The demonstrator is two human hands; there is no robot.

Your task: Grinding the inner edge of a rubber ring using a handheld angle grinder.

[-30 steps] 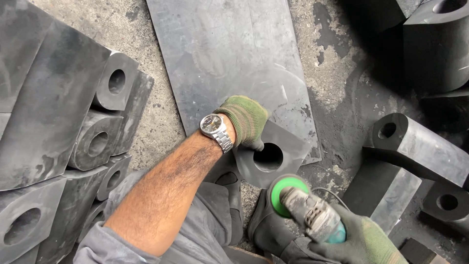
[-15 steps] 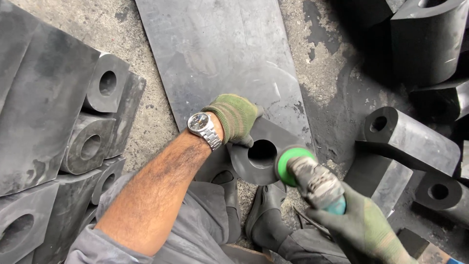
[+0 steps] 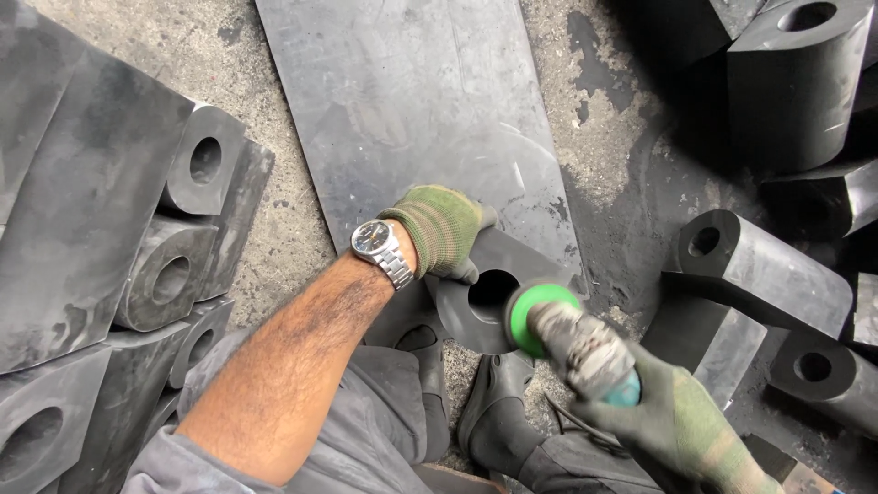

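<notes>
A: Entry, left hand (image 3: 444, 229). Green knit glove, metal wristwatch (image 3: 380, 250) on the wrist. The grip is pressed down over the top edge of a black rubber block (image 3: 512, 265) with a round hole, fingers curled on it.

B: Block position?

A: It stands on the concrete floor (image 3: 283, 215), at the near end of a long dark flat sheet (image 3: 412, 101), just ahead of the person's black shoes (image 3: 498, 412).

B: Right hand (image 3: 677, 421)?

A: Gloved likewise. Its grip is wrapped tight around the body of a handheld grinder (image 3: 585, 352). The grinder's green disc (image 3: 540, 316) sits at the block's lower right edge, beside the hole; contact cannot be confirmed.

B: Surroundings?

A: Stacked rubber blocks (image 3: 174, 229) with the same holes lie at left. More such pieces (image 3: 759, 274) lie at right, well apart from the hands.
</notes>
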